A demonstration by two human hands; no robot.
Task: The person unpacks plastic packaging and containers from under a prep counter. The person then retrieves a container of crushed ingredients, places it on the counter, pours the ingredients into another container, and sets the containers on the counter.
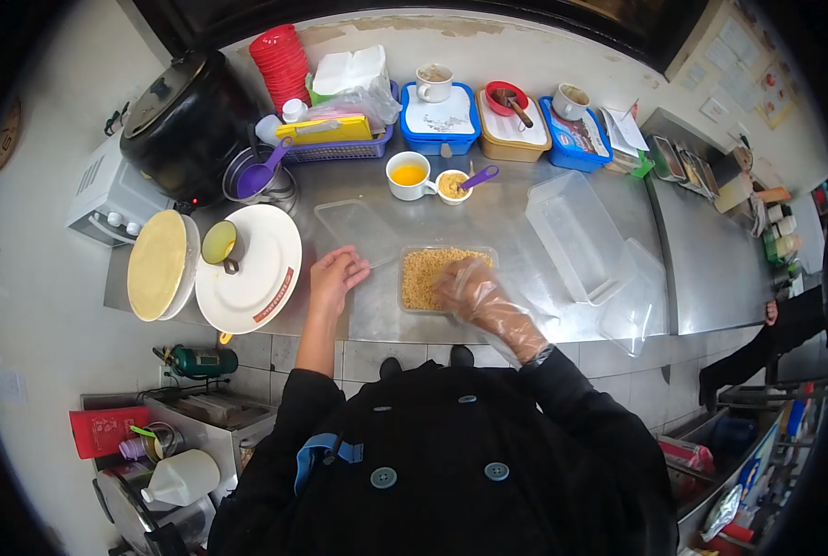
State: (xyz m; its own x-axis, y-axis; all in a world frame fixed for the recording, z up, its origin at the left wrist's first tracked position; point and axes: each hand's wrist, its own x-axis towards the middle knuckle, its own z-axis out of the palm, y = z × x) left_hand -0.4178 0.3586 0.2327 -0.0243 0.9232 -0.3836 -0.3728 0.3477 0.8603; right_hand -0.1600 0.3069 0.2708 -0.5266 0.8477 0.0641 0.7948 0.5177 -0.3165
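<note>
A clear rectangular plastic container [495, 264] stands near the front of the steel counter, filled with golden-brown crumbs [420, 278]. My right hand [474, 292], in a clear plastic glove, rests on the crumbs at the container's right side. Its fingers look laid down on the surface, and the tips are partly hidden. Bare, my left hand [337, 275] is left of the container with its fingers apart and nothing in it. A clear lid [353, 230] lies just beyond it. Behind the container are a white cup of yellow liquid [407, 174] and a small cup of crumbs [452, 187] with a purple measuring spoon [481, 177].
An upturned clear container [571, 241] and another clear lid [634, 296] lie to the right. White plates [261, 243] and a black cooker [187, 130] stand left. Tubs [439, 120] and a purple basket [340, 148] line the wall. A person's leg [766, 338] shows far right.
</note>
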